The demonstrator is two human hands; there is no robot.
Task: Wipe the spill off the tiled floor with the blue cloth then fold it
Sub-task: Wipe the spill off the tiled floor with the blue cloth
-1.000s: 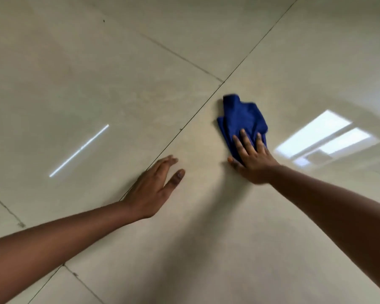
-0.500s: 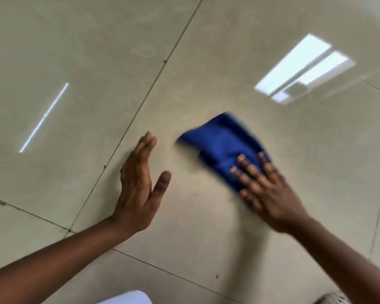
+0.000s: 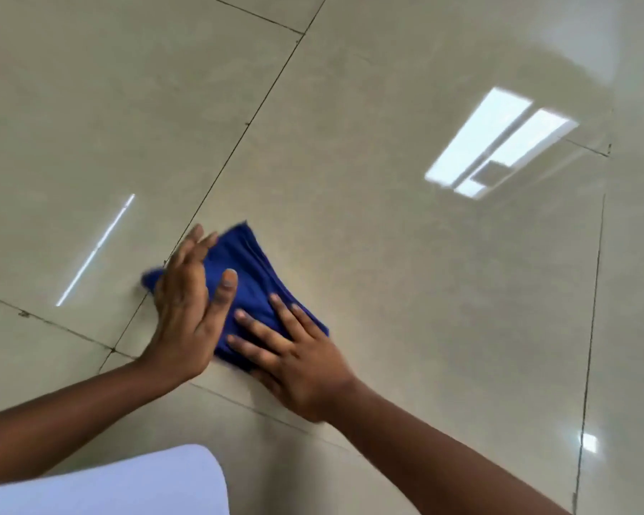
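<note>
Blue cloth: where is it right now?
In the head view, the blue cloth lies on the tiled floor left of centre, beside a grout line, with the left hand and right hand flat on it.

Both hands hide much of the blurred blue cloth.

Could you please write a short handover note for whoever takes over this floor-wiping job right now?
Left hand: open, flat, resting on the left part of the crumpled blue cloth.
Right hand: open, fingers spread, pressing the cloth's near right corner.
Cloth: bunched on the glossy beige tiled floor, beside a grout line.
Done: no spill shows on the tiles in view, though glare makes that hard to judge.
Left: check for wet patches, then fold the cloth; no neat fold yet.
</note>
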